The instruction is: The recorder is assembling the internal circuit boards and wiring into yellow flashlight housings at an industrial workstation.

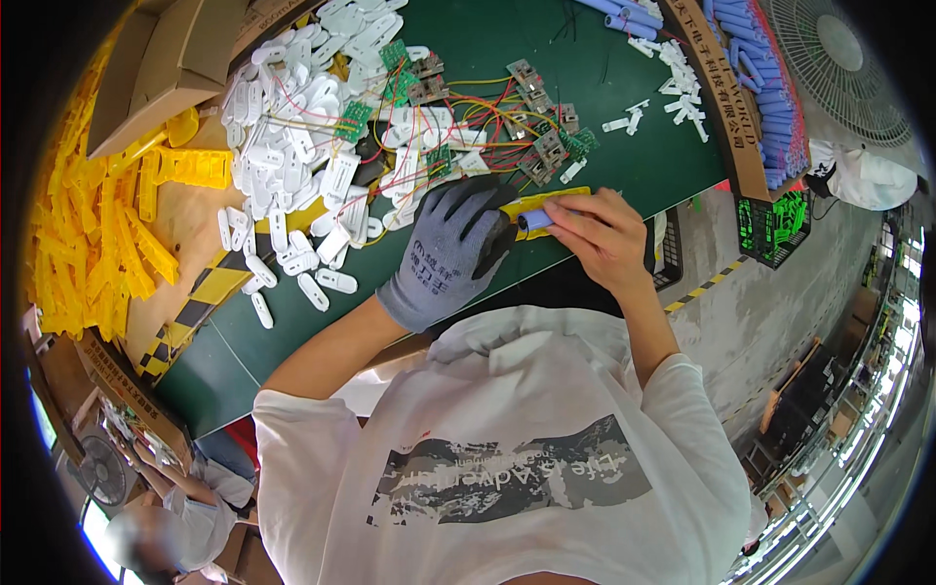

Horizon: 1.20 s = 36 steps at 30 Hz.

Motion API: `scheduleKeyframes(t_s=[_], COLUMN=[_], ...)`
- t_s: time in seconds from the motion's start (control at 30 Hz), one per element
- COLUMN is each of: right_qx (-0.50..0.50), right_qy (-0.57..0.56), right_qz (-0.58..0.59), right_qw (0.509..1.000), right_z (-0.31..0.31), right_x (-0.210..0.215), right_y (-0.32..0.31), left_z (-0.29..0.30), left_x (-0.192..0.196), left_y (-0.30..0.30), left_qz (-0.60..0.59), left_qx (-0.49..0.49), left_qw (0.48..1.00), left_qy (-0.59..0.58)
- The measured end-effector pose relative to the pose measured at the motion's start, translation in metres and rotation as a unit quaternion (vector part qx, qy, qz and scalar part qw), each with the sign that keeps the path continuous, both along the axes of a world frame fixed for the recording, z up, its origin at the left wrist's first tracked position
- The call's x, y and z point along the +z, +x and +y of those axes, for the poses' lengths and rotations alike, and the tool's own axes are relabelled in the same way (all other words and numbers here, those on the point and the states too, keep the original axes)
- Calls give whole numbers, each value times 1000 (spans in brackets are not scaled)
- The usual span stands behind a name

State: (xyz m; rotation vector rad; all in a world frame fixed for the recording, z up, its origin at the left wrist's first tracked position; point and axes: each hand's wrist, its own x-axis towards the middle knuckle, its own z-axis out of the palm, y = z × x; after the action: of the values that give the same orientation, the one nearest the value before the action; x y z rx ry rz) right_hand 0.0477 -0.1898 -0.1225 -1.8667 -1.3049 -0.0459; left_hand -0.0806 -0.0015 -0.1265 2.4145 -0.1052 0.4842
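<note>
My left hand (453, 249), in a grey glove with dark fingertips, is closed round the left end of a yellow plastic casing (525, 204) near the table's front edge. My bare right hand (606, 234) pinches a purple-blue cylindrical battery cell (533, 221) against the casing, its dark end towards the glove. My left fingers and the glove hide part of the casing. Just beyond the hands lie green circuit boards (441, 160) and metal-faced modules (543, 156) with red and yellow wires. White plastic covers (283, 136) are heaped to their left.
Yellow casings (97, 244) pile up at the left beside an open cardboard box (161, 73). A carton of purple-blue cells (760, 88) stands at the right, near a fan (840, 44). Small white parts (682, 93) lie on the green table (624, 146). Another person (190, 517) sits lower left.
</note>
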Motion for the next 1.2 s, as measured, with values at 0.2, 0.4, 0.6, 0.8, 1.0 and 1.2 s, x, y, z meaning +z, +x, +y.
scheduleKeyframes(t_s=[0.2,0.4,0.6,0.8,1.0,1.2], right_qx=[22,89,75,76,83,75], right_qy=[-13,-132,213,85,1,-73], right_qz=[-35,-13,418,305,131,201], right_qw=[999,987,880,945,988,974], right_z=[4,19,11,5,10,5], right_x=[3,43,50,20,24,32], right_y=[7,12,8,2,10,22], left_z=[5,2,0,0,2,2], left_x=[3,3,1,-1,-1,5], left_y=[2,-1,1,2,0,1], left_qz=[8,-11,-49,-49,-38,-29], left_qx=[-18,-11,-8,-5,5,-2], left_qw=[1000,1000,999,999,999,1000], left_qy=[12,12,0,-16,-17,-6])
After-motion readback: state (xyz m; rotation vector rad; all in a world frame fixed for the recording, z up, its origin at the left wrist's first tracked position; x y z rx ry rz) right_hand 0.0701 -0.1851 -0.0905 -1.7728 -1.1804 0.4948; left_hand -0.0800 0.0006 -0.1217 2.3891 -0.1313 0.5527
